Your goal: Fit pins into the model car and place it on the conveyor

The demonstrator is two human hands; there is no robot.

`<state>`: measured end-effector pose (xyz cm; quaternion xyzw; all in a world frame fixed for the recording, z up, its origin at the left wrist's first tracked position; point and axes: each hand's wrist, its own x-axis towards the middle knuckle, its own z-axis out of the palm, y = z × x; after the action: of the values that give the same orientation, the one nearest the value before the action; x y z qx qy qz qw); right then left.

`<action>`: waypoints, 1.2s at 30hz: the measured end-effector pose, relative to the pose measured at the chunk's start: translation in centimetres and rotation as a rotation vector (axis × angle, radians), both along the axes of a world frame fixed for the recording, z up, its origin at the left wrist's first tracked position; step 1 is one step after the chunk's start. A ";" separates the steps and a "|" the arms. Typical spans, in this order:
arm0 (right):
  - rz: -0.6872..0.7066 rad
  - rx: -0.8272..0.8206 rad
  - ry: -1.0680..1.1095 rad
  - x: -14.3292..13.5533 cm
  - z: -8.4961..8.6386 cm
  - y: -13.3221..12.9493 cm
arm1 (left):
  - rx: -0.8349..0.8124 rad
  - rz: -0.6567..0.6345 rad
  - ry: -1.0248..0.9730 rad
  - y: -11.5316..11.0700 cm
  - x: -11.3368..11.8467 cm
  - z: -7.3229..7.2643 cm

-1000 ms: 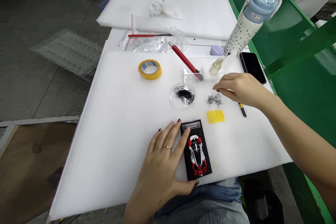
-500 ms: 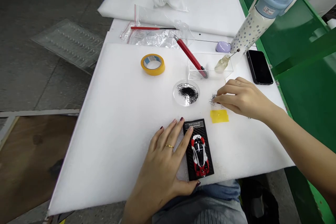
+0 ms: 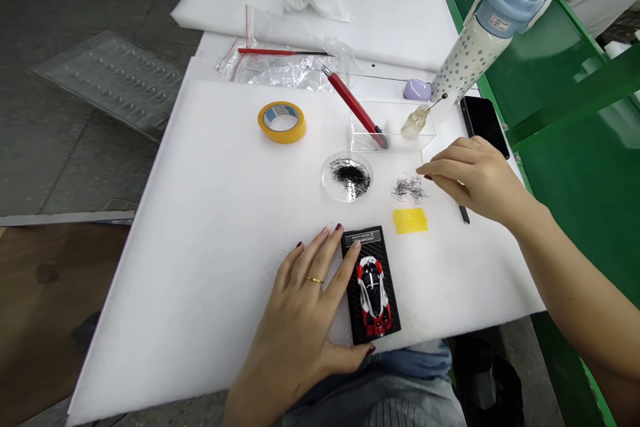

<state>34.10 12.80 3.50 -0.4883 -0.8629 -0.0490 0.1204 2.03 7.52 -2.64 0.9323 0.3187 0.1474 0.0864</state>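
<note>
My left hand (image 3: 297, 310) lies spread on the white foam sheet. Its index fingertip rests on a black display base (image 3: 354, 303), and its thumb touches the near edge. On that base sits a red, white and black model car (image 3: 373, 293). My right hand (image 3: 473, 177) hovers just right of a loose heap of short black wire-like pieces (image 3: 409, 189), thumb and forefinger pinched together. Anything between the fingertips is too small to make out. A yellow tape piece (image 3: 410, 221) lies below the heap. Left of it, a clear round dish (image 3: 330, 192) holds more black pieces.
Further back are a yellow tape roll (image 3: 295, 132), a red pen-like tool (image 3: 355, 107), a small glass bottle (image 3: 415, 123), a thin brush (image 3: 267, 51) and plastic bags (image 3: 295, 73). A tall dotted bottle (image 3: 470, 57) and a phone (image 3: 483, 121) stand along the right edge.
My right hand has moved off the heap of black pieces, up and to the right, uncovering it. My left hand stays on the base. The whole view has shifted slightly.
</note>
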 end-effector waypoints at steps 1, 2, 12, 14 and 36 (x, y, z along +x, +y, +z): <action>-0.014 -0.012 0.015 0.3 0.1 -0.2 | -0.001 0.001 -0.001 0.0 0.0 0.0; -0.024 -0.031 0.038 0.6 0.1 -0.4 | -0.001 0.000 -0.002 0.0 -0.1 0.0; 0.024 -0.129 0.016 1.9 -1.5 -2.1 | 0.017 -0.014 -0.014 0.1 -0.1 0.1; 0.013 -0.116 0.007 2.0 -1.6 -2.0 | 0.016 -0.018 -0.010 0.0 -0.1 0.1; 0.031 -0.033 -0.049 1.4 -2.8 -1.9 | 0.018 -0.019 -0.006 0.1 -0.1 0.1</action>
<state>35.54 10.93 0.69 -0.4753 -0.8738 -0.0448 0.0920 1.98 7.59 -2.51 0.9355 0.3084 0.1523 0.0802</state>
